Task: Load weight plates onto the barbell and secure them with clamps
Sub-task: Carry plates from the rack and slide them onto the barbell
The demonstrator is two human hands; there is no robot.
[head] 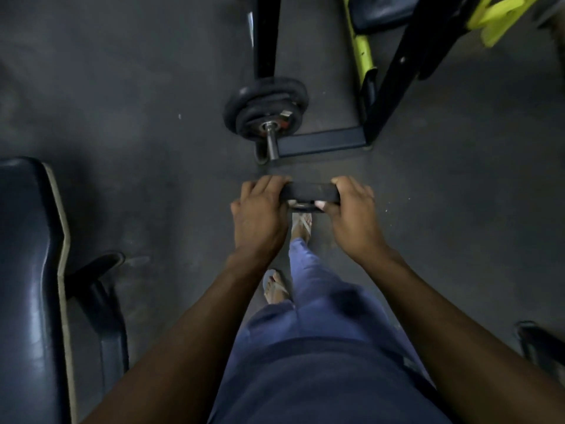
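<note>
A padded bench [33,270] is seen at 9 o'clock, low in the view. At centre, a black plate [310,191] is held edge-up above the floor [153,102], clamped on its left rim by the left hand [260,209] and on its right rim by the right hand [351,209], fingers curled over the top edge. Beyond it, toward 12 o'clock, the bare steel end of the barbell [271,142] is pointed at the plate, well apart from it. Stacked plates [263,105] are already carried on that sleeve. A black and yellow rack [382,87] is seen at 1 o'clock.
</note>
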